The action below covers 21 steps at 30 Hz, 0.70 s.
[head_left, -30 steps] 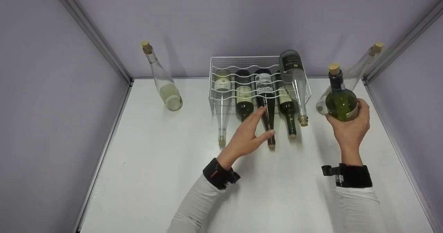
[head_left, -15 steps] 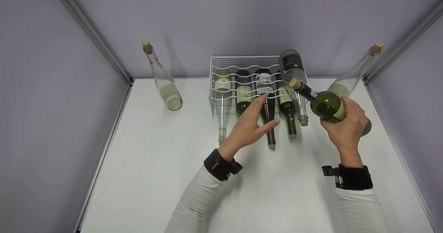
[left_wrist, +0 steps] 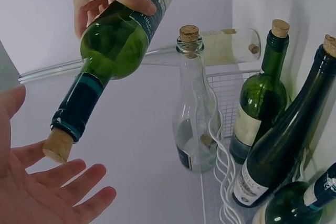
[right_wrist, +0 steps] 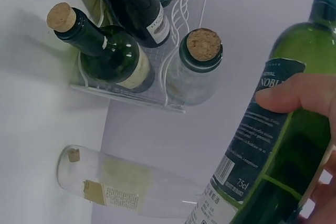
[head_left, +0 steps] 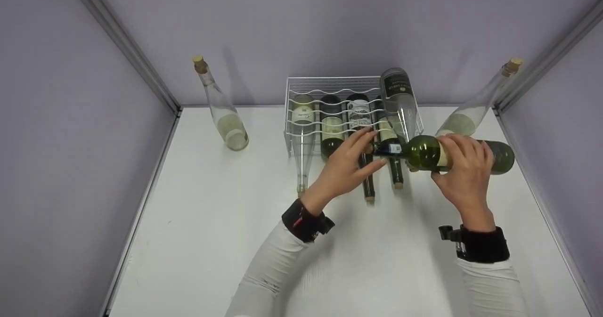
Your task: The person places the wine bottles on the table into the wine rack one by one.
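Note:
In the head view my right hand (head_left: 466, 178) grips a green bottle (head_left: 424, 153) by its body. The bottle lies nearly level, its neck toward my left hand. My left hand (head_left: 344, 166) has its fingers extended around the corked end; in the left wrist view the cork (left_wrist: 58, 146) is just above the spread fingers (left_wrist: 68, 182), and I cannot tell whether they touch. Behind the hands a white wire rack (head_left: 288, 114) holds several bottles lying with necks forward, a clear dark-labelled bottle (head_left: 397, 91) on top at the right.
A clear corked bottle (head_left: 228, 119) stands on the white table (head_left: 202, 223) left of the rack. Another clear bottle (head_left: 480, 102) stands at the right, partly behind the held one. Grey walls (head_left: 245, 20) enclose the back and sides.
The green bottle has tipped from upright to nearly level, its neck swinging left toward my left hand. My left hand has moved slightly right. The rack and other bottles have stayed in place.

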Each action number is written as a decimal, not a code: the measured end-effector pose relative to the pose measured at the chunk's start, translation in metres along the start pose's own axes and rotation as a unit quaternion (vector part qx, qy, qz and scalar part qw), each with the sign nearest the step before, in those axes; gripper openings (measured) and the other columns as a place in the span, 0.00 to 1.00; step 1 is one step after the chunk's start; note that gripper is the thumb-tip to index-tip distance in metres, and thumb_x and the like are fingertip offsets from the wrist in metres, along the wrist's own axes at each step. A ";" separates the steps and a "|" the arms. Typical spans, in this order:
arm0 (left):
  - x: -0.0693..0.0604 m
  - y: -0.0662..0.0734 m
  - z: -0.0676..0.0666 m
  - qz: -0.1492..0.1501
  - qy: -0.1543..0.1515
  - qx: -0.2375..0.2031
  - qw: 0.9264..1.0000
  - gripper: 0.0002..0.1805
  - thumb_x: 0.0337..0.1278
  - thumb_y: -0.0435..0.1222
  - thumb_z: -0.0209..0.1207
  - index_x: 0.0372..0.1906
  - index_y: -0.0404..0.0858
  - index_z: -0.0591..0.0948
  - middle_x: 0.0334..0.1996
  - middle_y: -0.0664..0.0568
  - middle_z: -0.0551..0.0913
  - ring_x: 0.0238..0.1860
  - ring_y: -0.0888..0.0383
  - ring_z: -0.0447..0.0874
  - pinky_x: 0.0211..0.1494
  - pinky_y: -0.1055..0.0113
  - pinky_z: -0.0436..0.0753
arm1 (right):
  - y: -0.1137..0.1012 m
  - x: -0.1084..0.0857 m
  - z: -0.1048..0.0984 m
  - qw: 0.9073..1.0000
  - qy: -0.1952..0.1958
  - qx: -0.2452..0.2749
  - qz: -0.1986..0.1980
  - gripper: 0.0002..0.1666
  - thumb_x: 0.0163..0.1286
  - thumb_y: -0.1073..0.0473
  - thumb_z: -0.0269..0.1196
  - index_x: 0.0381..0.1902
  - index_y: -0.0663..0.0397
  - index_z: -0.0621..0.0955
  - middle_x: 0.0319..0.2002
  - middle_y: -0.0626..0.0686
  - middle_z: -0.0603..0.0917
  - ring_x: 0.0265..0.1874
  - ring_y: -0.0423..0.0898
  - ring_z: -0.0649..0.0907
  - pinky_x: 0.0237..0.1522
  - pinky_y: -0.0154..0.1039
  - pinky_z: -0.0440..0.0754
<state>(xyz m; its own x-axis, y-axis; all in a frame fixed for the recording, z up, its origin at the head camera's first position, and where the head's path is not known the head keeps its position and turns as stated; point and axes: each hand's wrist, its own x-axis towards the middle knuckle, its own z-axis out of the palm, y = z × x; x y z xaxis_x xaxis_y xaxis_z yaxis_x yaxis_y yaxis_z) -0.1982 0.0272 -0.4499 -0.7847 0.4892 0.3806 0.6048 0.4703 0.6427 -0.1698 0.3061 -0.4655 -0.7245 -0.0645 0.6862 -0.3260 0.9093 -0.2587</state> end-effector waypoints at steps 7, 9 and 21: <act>0.004 0.002 0.007 0.011 -0.026 0.070 0.997 0.31 0.67 0.56 0.55 0.66 0.41 0.75 0.60 0.50 0.78 0.55 0.54 0.80 0.56 0.62 0.78 | -0.008 0.001 0.002 0.999 -0.031 -0.013 -0.036 0.47 0.29 0.76 0.75 0.54 0.50 0.80 0.53 0.57 0.80 0.56 0.63 0.74 0.64 0.65 0.58; 0.005 0.002 0.010 0.010 -0.038 0.079 0.996 0.28 0.66 0.55 0.57 0.63 0.42 0.78 0.56 0.51 0.81 0.53 0.55 0.81 0.53 0.64 0.79 | -0.008 0.001 0.003 0.998 -0.043 -0.019 -0.048 0.47 0.29 0.76 0.74 0.55 0.49 0.80 0.54 0.57 0.80 0.56 0.63 0.74 0.64 0.65 0.57; 0.003 -0.004 0.027 0.017 -0.062 0.184 0.981 0.24 0.66 0.58 0.55 0.58 0.49 0.82 0.41 0.57 0.86 0.35 0.57 0.85 0.30 0.62 0.81 | -0.011 0.002 0.005 0.993 -0.071 -0.026 -0.090 0.47 0.29 0.78 0.73 0.55 0.50 0.80 0.54 0.59 0.80 0.55 0.64 0.74 0.64 0.66 0.57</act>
<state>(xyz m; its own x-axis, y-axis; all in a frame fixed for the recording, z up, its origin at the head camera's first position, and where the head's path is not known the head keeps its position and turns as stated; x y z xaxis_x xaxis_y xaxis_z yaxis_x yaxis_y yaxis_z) -0.1994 0.0465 -0.4693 -0.7540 0.5849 0.2989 0.6568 0.6739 0.3383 -0.1705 0.2942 -0.4648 -0.7376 -0.2813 0.6139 -0.4287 0.8975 -0.1038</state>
